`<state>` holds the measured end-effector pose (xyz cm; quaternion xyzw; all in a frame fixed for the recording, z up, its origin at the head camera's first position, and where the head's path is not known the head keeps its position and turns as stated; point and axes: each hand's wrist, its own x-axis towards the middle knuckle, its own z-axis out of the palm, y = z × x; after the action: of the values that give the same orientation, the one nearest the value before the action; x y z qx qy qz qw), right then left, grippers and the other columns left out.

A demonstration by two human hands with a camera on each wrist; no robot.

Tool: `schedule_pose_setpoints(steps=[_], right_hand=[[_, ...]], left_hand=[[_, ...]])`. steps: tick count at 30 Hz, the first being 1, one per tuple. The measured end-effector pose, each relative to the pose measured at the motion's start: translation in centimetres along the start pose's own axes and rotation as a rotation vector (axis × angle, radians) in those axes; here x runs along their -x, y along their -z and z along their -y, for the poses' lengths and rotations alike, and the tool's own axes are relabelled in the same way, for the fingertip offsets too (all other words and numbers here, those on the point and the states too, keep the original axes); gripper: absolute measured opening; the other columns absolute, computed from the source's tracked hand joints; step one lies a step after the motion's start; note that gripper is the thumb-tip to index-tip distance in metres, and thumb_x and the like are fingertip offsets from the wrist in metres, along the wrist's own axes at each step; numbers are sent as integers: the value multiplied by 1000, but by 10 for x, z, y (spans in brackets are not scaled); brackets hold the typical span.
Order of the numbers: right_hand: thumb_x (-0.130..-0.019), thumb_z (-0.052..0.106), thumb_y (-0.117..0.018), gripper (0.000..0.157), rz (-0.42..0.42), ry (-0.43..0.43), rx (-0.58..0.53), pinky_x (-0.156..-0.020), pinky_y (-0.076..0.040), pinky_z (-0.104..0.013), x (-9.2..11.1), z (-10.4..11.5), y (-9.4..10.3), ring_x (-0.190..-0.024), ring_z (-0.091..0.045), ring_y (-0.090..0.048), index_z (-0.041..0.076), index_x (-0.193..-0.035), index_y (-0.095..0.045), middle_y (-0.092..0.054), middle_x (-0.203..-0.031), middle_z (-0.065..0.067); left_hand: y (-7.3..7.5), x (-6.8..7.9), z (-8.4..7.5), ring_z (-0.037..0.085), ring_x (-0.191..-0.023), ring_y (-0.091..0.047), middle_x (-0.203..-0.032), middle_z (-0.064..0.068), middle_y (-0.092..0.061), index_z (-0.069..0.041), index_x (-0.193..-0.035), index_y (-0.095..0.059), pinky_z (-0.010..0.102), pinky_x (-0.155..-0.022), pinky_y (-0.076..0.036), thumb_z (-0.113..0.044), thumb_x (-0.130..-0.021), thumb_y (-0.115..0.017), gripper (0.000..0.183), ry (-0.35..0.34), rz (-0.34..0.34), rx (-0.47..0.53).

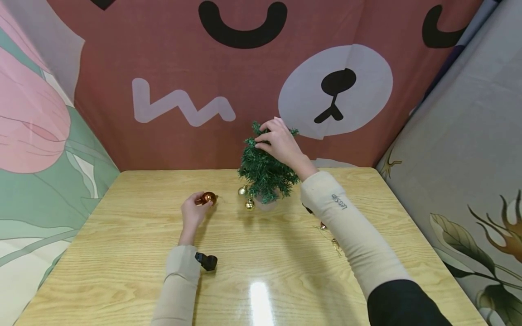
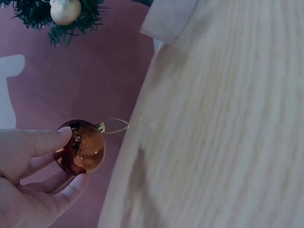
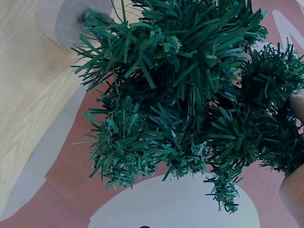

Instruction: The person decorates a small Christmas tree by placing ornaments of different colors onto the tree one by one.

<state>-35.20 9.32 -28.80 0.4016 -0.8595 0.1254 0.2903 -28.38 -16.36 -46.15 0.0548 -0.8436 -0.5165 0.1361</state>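
Two light sleeves [image 1: 177,280] reach in from the near edge over the wooden table [image 1: 102,253], with a black device [image 1: 207,261] at the left cuff. Beside the right forearm we note small ornaments [image 1: 335,243] with thin cords, partly hidden by the sleeve; we judge that this spot leaves them within easy reach. Farther in, the left hand [image 1: 193,212] clamps a shiny copper ball [image 1: 210,198] between thumb and fingers, left of the tree and seemingly off the tabletop. In the left wrist view we see its cord loop [image 2: 116,126] stand out past the fingertips; gripping the ball by its round body, we infer, keeps that loop exposed. Two gold balls [image 1: 249,205] appear to hang at the lower left of the small green tree [image 1: 263,174], whose pale pot [image 1: 267,205] stands upright toward the back of the table, presumably for a stable base. Higher up, the right hand [image 1: 281,142] has its bent fingers and thumb clamped about the top foliage, probably to steady or part the branches. Behind everything we find a reddish cloth [image 1: 179,50] printed with a bear-like face.
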Motion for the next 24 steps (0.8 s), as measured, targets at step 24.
schedule_pose_setpoints(steps=[24], right_hand=[[-79,18,-68,17,15,-11,-6,-106,-11,-38,-3,1,-5,-102,-26,-47,6,-90,-72,-56,-103,-12]], left_hand=[[4,3,-51,31,-100,-54,-112,22,-55,6,-117,-55,38,-79,-47,-3,-77,-68,43,-120,-59,116]])
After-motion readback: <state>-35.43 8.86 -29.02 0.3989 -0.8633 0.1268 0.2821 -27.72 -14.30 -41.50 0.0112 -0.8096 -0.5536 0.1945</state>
